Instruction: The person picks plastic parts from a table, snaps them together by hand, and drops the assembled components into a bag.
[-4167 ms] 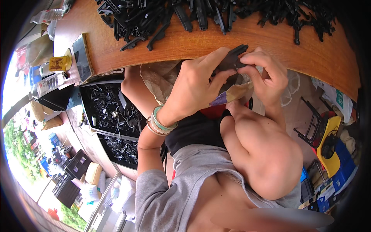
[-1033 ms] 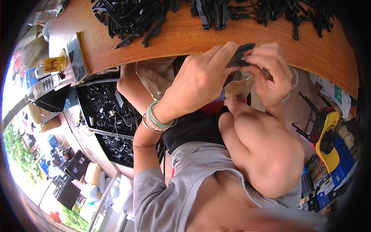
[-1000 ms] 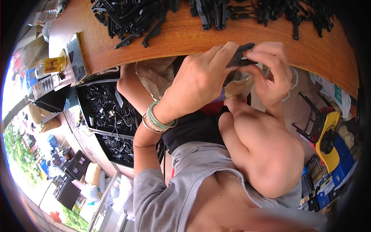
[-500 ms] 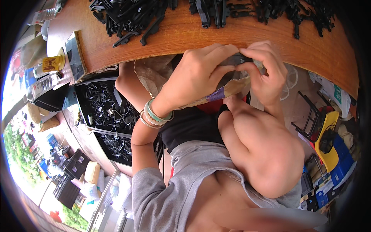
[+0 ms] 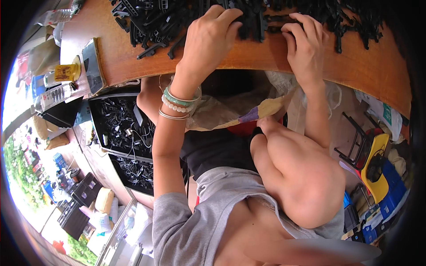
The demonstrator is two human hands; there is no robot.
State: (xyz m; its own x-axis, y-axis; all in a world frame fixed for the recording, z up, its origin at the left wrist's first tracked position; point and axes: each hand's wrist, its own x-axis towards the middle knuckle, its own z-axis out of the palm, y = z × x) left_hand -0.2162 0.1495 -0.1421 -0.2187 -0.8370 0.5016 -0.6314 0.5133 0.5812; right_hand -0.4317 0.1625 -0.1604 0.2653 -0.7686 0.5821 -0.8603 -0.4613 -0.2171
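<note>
Several black plastic parts (image 5: 153,26), long and narrow with clips and notches, lie heaped along the far side of the wooden table (image 5: 133,57). My left hand (image 5: 211,40), bracelets at its wrist, reaches over the front of the heap. Its thumb and index tip are apart, right beside dark parts. My right hand (image 5: 306,46) hovers over the table next to a smaller cluster of black parts (image 5: 275,22), fingers bent and apart, with nothing seen in them. Below the table edge, an opened brown bag (image 5: 217,111) with clear plastic lining sits at my lap.
Black trays (image 5: 122,128) of small dark parts and thin cables stand left, below the table. A dark flat case (image 5: 93,66) and a yellow container (image 5: 65,72) lie at the table's left end. A yellow chair (image 5: 376,168) is on the right.
Both hands have left the bag's mouth and moved up and away over the table to the black parts. The dark piece between their fingers is no longer seen there.
</note>
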